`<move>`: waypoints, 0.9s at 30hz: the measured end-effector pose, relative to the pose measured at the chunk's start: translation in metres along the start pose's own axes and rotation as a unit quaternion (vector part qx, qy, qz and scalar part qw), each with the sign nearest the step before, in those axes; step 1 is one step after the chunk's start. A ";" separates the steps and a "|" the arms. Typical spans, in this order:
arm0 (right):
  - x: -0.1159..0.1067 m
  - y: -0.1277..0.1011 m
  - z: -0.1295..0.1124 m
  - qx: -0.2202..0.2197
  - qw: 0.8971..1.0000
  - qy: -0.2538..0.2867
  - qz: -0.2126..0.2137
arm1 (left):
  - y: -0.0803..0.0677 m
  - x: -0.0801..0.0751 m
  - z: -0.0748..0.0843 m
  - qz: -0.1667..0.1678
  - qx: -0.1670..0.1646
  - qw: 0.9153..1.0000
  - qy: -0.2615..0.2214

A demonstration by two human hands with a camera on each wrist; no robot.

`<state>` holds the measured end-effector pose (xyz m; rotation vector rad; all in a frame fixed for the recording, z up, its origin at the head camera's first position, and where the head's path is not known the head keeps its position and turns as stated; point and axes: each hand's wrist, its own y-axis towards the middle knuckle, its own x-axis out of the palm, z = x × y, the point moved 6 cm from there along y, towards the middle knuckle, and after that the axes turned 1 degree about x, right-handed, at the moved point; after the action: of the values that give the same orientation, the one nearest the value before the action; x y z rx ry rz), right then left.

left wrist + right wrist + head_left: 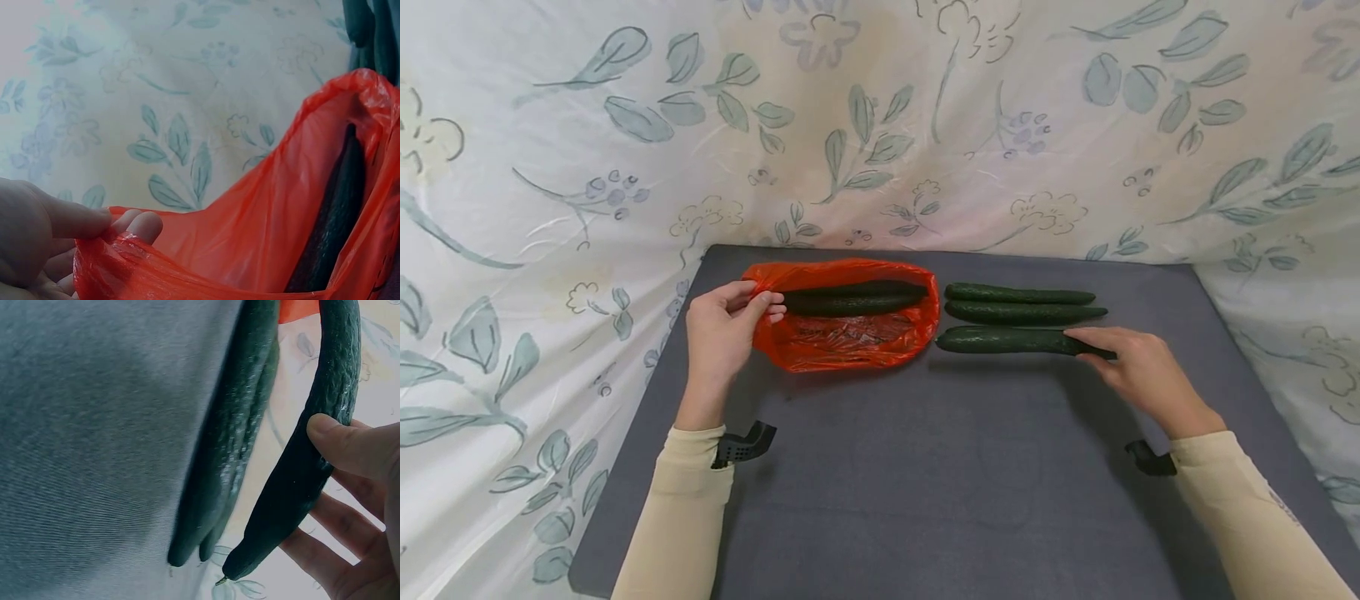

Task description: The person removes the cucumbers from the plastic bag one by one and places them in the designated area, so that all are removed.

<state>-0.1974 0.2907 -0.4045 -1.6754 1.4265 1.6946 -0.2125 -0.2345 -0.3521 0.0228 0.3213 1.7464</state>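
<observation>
My left hand (724, 327) pinches the left edge of an open red plastic bag (842, 357). Two dark green cucumbers (853, 305) lie inside the bag, side by side along its far wall; in the left wrist view the bag's rim (150, 250) is bunched between thumb and fingers. My right hand (1138, 367) grips another cucumber (1000, 339) near its right end, thumb on one side and fingers on the other. This cucumber (312, 444) is raised off the table, its left tip close to the bag's right rim.
Two more cucumbers (1026, 313) lie parallel on the dark grey table (910, 467), right of the bag and beyond the held one. A white cloth with a leaf and flower print (880, 183) hangs behind the table and along its sides.
</observation>
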 end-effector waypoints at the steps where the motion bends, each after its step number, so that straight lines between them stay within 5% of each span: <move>1: 0.002 -0.001 0.001 0.002 1.000 0.000 -0.001 | 0.000 0.000 0.000 -0.001 0.001 1.000 0.001; 27: 0.027 -0.009 0.023 0.020 0.999 -0.020 -0.034 | 0.002 0.002 0.000 -0.002 -0.003 1.000 -0.007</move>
<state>-0.2083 0.3028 -0.4370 -1.6400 1.3601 1.6437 -0.2148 -0.2333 -0.3516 0.0309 0.3054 1.7422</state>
